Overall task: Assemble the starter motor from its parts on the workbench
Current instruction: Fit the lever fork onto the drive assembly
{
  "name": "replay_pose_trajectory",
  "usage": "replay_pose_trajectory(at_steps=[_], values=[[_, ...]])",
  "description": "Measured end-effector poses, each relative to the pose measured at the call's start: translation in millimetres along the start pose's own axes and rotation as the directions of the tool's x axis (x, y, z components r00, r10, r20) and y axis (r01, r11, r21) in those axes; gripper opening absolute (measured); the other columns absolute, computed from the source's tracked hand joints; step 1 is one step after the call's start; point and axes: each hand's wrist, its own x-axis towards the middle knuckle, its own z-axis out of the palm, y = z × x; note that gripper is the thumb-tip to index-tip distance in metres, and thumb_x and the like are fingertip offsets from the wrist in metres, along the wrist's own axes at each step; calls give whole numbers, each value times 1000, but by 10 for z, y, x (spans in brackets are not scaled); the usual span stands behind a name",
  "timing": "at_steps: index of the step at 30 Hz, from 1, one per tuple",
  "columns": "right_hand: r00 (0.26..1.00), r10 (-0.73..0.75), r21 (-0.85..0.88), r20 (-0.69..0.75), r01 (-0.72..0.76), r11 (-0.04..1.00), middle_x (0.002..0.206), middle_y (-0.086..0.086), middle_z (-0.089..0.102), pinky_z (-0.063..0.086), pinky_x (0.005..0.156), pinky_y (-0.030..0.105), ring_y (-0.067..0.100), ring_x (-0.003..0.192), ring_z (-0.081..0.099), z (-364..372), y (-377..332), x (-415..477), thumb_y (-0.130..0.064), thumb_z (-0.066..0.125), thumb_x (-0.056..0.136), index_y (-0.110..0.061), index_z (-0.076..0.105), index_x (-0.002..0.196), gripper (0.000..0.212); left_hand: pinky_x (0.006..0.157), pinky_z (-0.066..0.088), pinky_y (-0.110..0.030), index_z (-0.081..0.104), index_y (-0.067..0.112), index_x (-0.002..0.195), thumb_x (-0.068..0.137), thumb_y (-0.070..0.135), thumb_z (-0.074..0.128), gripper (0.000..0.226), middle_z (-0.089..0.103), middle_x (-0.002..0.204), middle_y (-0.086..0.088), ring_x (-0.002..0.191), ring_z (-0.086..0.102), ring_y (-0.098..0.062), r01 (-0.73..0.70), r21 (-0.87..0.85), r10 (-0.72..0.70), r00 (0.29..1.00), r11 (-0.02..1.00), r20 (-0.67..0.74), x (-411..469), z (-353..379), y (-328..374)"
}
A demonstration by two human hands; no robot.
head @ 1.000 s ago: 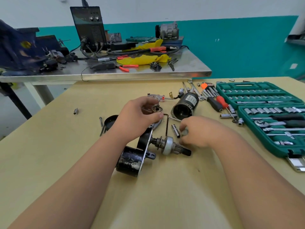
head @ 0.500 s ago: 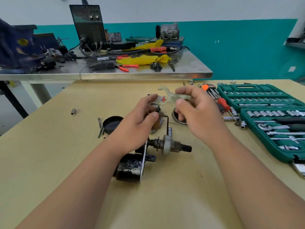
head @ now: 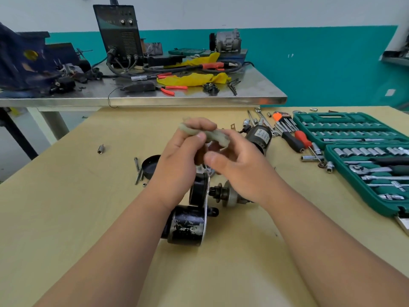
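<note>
A pale, translucent plastic shift fork [head: 211,134] is held above the bench between both hands. My left hand [head: 179,158] pinches its forked left end, and my right hand [head: 240,165] grips its right end. A brown part [head: 199,156] shows between the palms; which hand holds it is unclear. Below them lies the black, chipped motor body [head: 188,226] with its plate, and the pinion drive shaft [head: 223,193] points right, partly hidden by my right wrist. A black solenoid cylinder [head: 257,137] lies behind the hands.
A black round cap [head: 150,166] and loose bolts [head: 138,171] lie to the left. A small socket [head: 100,148] sits farther left. Screwdrivers [head: 294,138] and an open green socket set [head: 363,156] fill the right. A steel table [head: 155,99] with a welder stands behind.
My right hand picked the pale fork off the bench and raised it. My left hand rose to meet it and now pinches its other end; both hands hold it together.
</note>
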Motion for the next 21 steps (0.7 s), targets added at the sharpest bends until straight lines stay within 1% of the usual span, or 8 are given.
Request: replay_pose_trajectory(at_steps=[2,6,8,10,13,15,18,21], values=[[1000,-3,21,-22,3,1000,102,-14,69,52,84,31,3,95,65,53,-12,2,-52,67,69,-33,56,119,54,83,49,-19,69,40,88,88,20,44,32,67,98,11,100,64,-9,-11,19,10,999,1000,51,-30,42,-1],[994,-36,122,-105,49,991,90,-14,72,50,73,19,2,84,67,127,-5,32,-30,72,78,-30,68,107,29,93,44,-26,69,42,95,90,29,45,28,56,120,-8,111,58,-14,48,-8,-47,994,999,102,-22,43,-14],[990,-41,163,-132,62,985,80,-16,70,48,66,14,0,76,65,170,-2,33,-22,73,80,-32,70,97,19,93,44,-27,70,41,98,90,35,48,25,58,118,-3,111,58,-13,76,-59,-67,986,995,151,-13,30,-6],[987,-32,168,-158,59,984,78,-9,69,50,69,22,10,75,66,190,-2,35,-27,73,79,-30,72,90,12,90,46,-25,71,40,102,88,40,51,25,63,114,0,110,59,-13,87,-104,-69,983,991,169,-9,27,0],[990,36,208,-137,-7,978,87,-1,73,55,82,41,20,85,69,117,21,40,-34,68,78,-28,73,92,17,86,51,-26,73,39,105,91,40,54,24,66,119,-5,108,63,-17,81,-108,-79,997,991,27,-19,32,-10],[981,131,330,-141,-78,941,89,-1,74,57,75,40,20,81,70,5,61,45,-30,62,84,-25,70,93,13,84,51,-26,76,35,99,89,41,58,21,67,123,-3,108,64,-15,76,-77,-82,993,994,-87,-36,44,-3],[970,198,510,-139,-101,854,77,2,69,53,62,36,22,61,62,-155,75,37,-22,57,88,-18,61,89,5,70,51,-15,76,25,87,85,38,62,19,74,98,16,75,64,2,58,-40,-65,976,998,-207,-51,55,8],[987,120,395,-105,-69,916,63,1,54,51,57,36,15,52,47,-231,95,8,-27,64,77,-23,61,87,11,60,47,-17,79,31,76,86,32,66,17,67,74,10,58,53,-3,81,42,-67,963,996,-262,-55,49,-1]])
